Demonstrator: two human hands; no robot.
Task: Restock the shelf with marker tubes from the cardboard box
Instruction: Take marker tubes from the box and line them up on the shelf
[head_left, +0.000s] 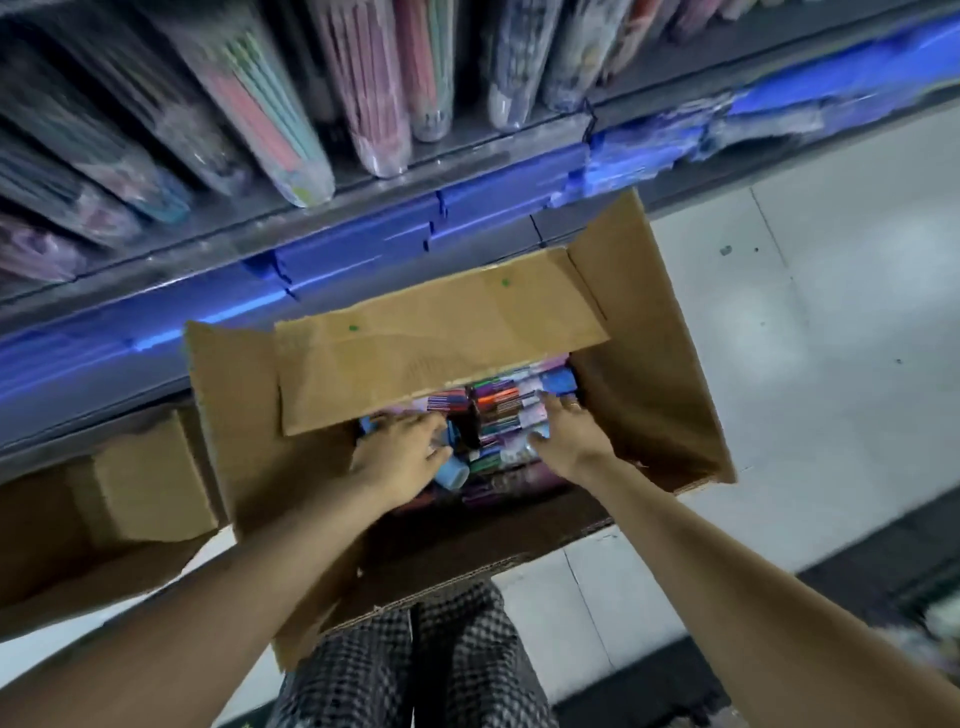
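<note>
An open cardboard box (654, 395) stands on the floor below the shelf (363, 244), its flaps spread outward. Inside lie several marker tubes (498, 410), clear packs with coloured markers and blue caps. Both arms reach down into the box. My left hand (400, 457) rests on the tubes at the left, fingers curled around a blue-capped tube (452, 475). My right hand (571, 436) lies palm-down on the tubes at the right, fingers bent over a pack. Whether either tube is lifted off the pile cannot be told. The far flap hides the back of the box.
The shelf above holds several clear tubes of pens (291, 140) lying side by side, behind a blue price rail (493, 202). A second cardboard box (130, 493) sits to the left under the shelf. White tiled floor (810, 322) extends to the right. Checked trousers (415, 670) show below.
</note>
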